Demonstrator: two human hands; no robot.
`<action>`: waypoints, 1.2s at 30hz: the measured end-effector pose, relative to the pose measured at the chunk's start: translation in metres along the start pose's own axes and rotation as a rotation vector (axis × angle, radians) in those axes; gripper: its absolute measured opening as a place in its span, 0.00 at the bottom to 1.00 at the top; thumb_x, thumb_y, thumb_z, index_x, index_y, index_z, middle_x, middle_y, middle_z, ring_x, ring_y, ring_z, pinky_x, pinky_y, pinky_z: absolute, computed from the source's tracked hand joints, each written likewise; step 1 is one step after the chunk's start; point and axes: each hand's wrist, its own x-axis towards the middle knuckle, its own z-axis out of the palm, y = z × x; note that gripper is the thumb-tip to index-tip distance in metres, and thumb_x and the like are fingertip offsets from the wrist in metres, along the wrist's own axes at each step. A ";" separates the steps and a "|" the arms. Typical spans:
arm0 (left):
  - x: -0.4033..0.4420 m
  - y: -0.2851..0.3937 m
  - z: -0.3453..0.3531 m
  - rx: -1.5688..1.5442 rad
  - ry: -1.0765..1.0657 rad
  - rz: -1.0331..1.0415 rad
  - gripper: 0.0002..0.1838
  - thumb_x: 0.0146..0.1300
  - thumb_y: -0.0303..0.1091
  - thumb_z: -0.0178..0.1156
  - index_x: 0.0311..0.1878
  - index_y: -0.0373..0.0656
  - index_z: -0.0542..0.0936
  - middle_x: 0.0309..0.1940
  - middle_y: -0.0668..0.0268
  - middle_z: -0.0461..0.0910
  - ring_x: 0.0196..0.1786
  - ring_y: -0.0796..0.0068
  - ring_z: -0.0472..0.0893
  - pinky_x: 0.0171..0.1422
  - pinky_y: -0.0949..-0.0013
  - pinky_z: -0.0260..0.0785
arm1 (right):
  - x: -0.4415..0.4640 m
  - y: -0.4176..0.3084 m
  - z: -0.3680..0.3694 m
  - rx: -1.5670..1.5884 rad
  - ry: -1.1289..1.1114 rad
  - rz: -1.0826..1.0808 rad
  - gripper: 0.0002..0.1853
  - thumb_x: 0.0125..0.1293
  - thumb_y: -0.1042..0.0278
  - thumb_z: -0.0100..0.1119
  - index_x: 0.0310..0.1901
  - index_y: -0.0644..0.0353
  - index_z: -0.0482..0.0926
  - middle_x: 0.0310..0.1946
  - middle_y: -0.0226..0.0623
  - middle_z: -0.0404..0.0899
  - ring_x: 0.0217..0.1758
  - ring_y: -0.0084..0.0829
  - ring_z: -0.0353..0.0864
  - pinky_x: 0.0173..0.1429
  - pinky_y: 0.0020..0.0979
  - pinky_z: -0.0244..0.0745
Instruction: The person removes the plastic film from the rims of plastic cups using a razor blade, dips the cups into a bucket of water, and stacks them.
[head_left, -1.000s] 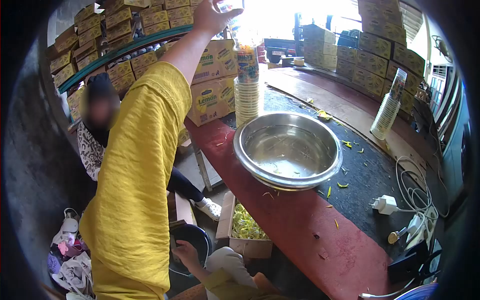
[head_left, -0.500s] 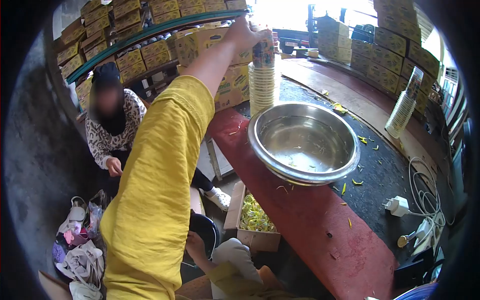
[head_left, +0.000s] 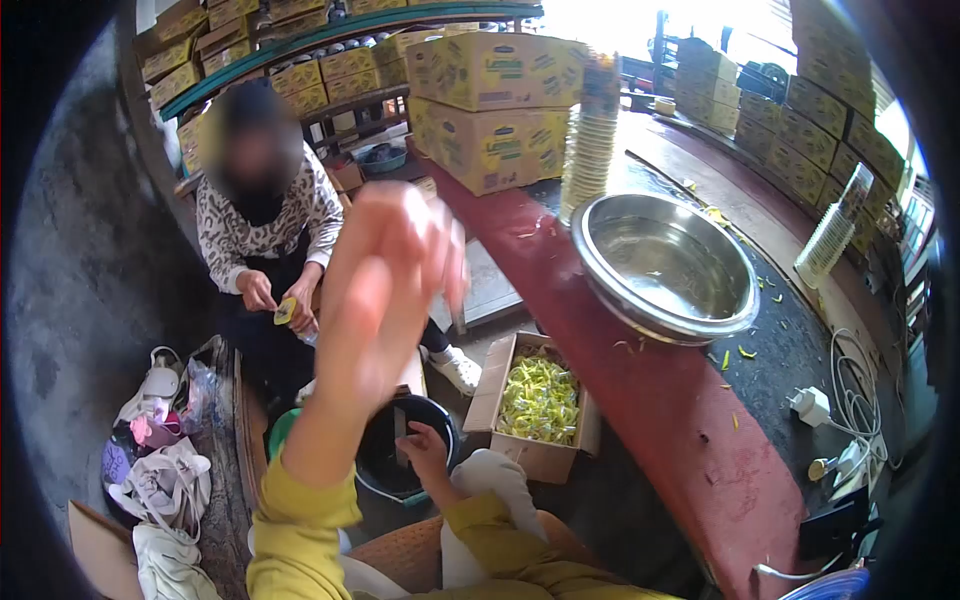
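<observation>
Worktop: right of bucket, bearing bowl
Left hand: raised above bucket, fingers loosely parted
Right hand: over bucket, grip unclear

Basin on table, cups behind

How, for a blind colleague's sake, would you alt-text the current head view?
A blurred left hand is raised, the right hand over a dark bucket. A metal basin and stacked cups stand on a table; another person sits nearby.
</observation>
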 end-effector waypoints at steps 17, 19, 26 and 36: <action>-0.133 0.140 0.019 -0.189 0.060 0.297 0.14 0.55 0.33 0.55 0.15 0.48 0.67 0.14 0.75 0.65 0.18 0.78 0.63 0.21 0.74 0.53 | 0.021 0.025 0.011 -0.162 0.023 -0.044 0.22 0.50 0.74 0.66 0.48 0.64 0.72 0.28 0.35 0.80 0.29 0.20 0.76 0.35 0.22 0.68; -0.135 0.143 0.007 -0.140 0.003 0.312 0.13 0.55 0.33 0.55 0.16 0.48 0.68 0.15 0.76 0.66 0.19 0.78 0.64 0.22 0.74 0.53 | 0.023 0.025 0.006 -0.167 0.029 -0.069 0.22 0.50 0.74 0.66 0.48 0.64 0.72 0.28 0.35 0.80 0.29 0.20 0.75 0.35 0.22 0.69; -0.165 0.131 -0.093 -0.084 -0.623 0.107 0.22 0.56 0.55 0.56 0.33 0.42 0.74 0.26 0.66 0.71 0.28 0.71 0.68 0.34 0.71 0.58 | 0.045 0.009 -0.013 -0.269 0.123 -0.092 0.22 0.51 0.76 0.65 0.49 0.63 0.71 0.25 0.29 0.76 0.25 0.16 0.72 0.27 0.16 0.64; -0.365 0.011 -0.275 -0.156 1.351 -0.593 0.07 0.57 0.40 0.56 0.36 0.50 0.73 0.24 0.75 0.69 0.30 0.79 0.70 0.35 0.75 0.59 | 0.041 0.014 -0.014 -0.261 0.071 -0.003 0.23 0.53 0.78 0.62 0.52 0.63 0.68 0.25 0.27 0.75 0.25 0.14 0.71 0.26 0.16 0.62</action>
